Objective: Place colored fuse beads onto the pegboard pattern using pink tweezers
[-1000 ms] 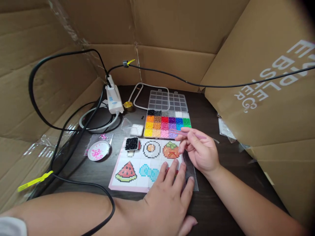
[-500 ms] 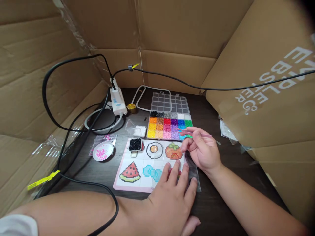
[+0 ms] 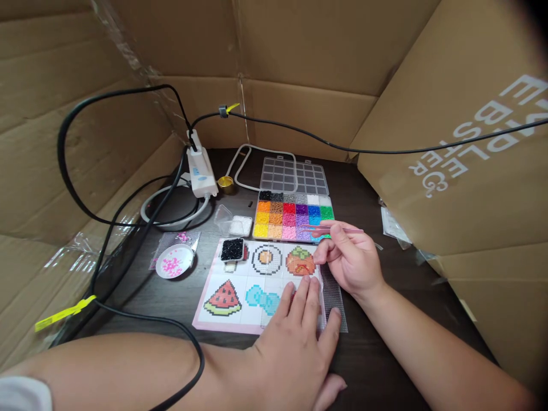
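Note:
My left hand (image 3: pixel 295 348) lies flat, fingers spread, on the near right corner of a pink-edged pattern sheet (image 3: pixel 240 285) printed with a watermelon, a bow, an egg and a tomato. A clear pegboard (image 3: pixel 334 297) lies under the sheet's right side. My right hand (image 3: pixel 351 260) pinches pink tweezers (image 3: pixel 331 229), whose tips reach over the near row of an open bead box (image 3: pixel 293 216) filled with sorted coloured beads. A small tray of black beads (image 3: pixel 232 249) sits on the sheet's far left corner.
A white dish of pink beads (image 3: pixel 173 262) and a small box of white beads (image 3: pixel 240 225) lie to the left. Black cables (image 3: pixel 141 228), a white power adapter (image 3: pixel 200 171) and a gold cap (image 3: pixel 225 182) lie behind. Cardboard walls (image 3: pixel 449 171) enclose the dark table.
My right hand with the tweezers has stayed by the bead box's near edge, shifting slightly. The left hand stays on the sheet; mainly the camera view has wobbled.

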Demonstrator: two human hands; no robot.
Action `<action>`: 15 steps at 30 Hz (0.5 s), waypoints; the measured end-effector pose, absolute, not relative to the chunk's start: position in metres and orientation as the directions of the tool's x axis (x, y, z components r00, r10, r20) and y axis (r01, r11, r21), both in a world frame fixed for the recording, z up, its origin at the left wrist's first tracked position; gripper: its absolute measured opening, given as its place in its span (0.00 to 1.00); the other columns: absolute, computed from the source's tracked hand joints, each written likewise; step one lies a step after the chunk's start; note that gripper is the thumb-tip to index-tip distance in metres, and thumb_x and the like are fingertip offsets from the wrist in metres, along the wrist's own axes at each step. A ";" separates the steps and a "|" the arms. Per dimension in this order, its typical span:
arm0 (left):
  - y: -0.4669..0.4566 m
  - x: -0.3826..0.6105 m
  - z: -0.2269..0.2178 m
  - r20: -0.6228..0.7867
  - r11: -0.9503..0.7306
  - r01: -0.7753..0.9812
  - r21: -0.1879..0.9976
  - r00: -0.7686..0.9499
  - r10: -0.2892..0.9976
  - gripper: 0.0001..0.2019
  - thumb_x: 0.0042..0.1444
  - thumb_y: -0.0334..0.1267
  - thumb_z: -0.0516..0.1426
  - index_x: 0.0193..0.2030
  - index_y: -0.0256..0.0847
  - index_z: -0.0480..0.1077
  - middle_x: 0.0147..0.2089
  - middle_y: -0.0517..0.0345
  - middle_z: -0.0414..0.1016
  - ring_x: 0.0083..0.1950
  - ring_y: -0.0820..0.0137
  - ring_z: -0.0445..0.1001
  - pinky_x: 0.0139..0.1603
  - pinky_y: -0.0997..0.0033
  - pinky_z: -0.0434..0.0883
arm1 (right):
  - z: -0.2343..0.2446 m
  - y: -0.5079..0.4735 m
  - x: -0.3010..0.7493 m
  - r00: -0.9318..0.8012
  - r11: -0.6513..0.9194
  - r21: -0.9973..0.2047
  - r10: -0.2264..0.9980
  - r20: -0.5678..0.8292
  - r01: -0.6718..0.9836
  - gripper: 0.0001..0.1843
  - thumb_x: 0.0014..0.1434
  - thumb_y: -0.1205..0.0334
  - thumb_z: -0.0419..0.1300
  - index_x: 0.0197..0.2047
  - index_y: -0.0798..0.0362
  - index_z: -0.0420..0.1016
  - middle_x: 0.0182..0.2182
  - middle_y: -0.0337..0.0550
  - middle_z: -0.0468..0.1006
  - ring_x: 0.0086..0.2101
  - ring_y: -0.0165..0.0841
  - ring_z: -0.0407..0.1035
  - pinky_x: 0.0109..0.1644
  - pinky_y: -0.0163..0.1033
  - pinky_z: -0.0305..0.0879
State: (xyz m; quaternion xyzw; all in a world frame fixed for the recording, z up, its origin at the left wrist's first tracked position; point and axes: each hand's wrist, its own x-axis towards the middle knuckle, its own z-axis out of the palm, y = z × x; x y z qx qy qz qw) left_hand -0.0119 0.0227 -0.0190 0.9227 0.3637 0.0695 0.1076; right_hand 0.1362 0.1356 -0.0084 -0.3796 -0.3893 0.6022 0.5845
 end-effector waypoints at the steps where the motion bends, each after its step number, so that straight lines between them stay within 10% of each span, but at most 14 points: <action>1: 0.023 -0.012 -0.019 0.054 -0.713 0.656 0.249 0.725 0.686 0.36 0.63 0.59 0.47 0.70 0.34 0.56 0.72 0.24 0.45 0.73 0.34 0.39 0.67 0.36 0.46 | -0.009 0.136 0.136 -0.030 -0.015 -0.913 1.000 -0.003 -0.408 0.17 0.56 0.50 0.67 0.39 0.56 0.77 0.30 0.45 0.81 0.18 0.28 0.70 0.21 0.36 0.66; 15: 0.036 -0.011 -0.009 -0.097 -0.751 0.629 0.200 0.776 0.623 0.38 0.63 0.62 0.45 0.70 0.35 0.58 0.68 0.19 0.53 0.71 0.34 0.49 0.60 0.29 0.57 | -0.011 0.134 0.135 -0.073 -0.006 -0.888 0.997 0.030 -0.459 0.12 0.59 0.54 0.65 0.39 0.55 0.78 0.31 0.45 0.80 0.18 0.29 0.69 0.23 0.37 0.68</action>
